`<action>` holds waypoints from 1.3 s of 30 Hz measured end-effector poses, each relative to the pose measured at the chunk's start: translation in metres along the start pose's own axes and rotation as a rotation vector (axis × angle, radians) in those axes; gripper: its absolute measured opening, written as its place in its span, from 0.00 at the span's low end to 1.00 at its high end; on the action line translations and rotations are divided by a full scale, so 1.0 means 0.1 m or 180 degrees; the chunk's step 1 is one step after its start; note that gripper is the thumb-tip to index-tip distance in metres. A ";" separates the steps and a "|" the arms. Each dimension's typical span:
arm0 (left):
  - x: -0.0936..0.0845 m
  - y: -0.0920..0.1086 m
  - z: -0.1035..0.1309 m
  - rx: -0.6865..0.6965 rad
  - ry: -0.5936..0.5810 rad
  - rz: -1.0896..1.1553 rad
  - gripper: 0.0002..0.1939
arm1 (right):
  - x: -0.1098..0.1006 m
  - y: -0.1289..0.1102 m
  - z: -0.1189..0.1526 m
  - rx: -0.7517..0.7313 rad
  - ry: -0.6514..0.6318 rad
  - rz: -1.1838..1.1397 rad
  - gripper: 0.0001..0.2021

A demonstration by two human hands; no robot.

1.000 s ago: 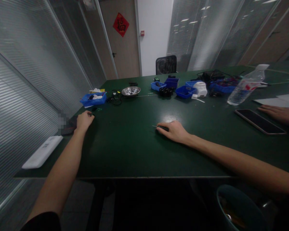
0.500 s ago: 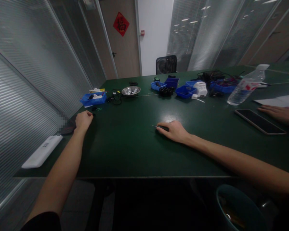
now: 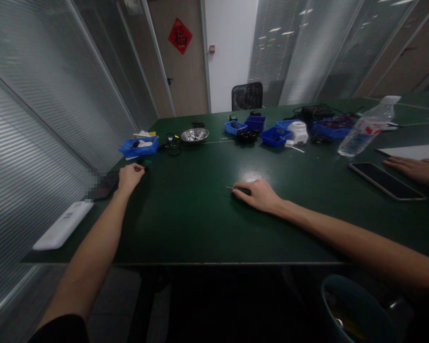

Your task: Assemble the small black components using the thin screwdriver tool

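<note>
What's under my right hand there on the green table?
Your right hand curls over a dark handle, with a thin metal shaft poking out in front. The palm and fingers cover the rest, so its full shape can't be seen.

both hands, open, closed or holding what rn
Left hand: closed, pinching a small dark item, too small to identify.
Right hand: closed on a dark, thin-tipped tool.

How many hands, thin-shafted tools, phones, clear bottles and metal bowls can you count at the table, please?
Hands: 3 (left hand, right hand, another person's hand)
Thin-shafted tool: 1
Phone: 1
Clear bottle: 1
Metal bowl: 1
Total: 7
</note>
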State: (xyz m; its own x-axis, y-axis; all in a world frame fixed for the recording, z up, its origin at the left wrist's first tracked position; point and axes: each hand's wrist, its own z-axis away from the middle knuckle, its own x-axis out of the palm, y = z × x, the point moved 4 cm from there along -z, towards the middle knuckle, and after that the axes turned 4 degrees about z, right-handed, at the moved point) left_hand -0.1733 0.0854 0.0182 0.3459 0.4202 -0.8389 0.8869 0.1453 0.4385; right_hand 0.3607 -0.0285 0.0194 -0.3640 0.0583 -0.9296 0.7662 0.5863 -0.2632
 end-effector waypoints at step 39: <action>0.40 2.29 1.83 0.3211 -0.2147 0.1735 0.09 | -0.01 -0.03 0.01 -0.0162 -0.0043 0.0003 0.24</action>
State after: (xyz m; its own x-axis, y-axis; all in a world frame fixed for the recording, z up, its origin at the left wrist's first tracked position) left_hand 0.0998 -0.0288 0.0263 0.5504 -0.3536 -0.7563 0.3230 -0.7451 0.5835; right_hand 0.3587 -0.0313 0.0205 -0.3557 0.0482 -0.9334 0.7384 0.6267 -0.2490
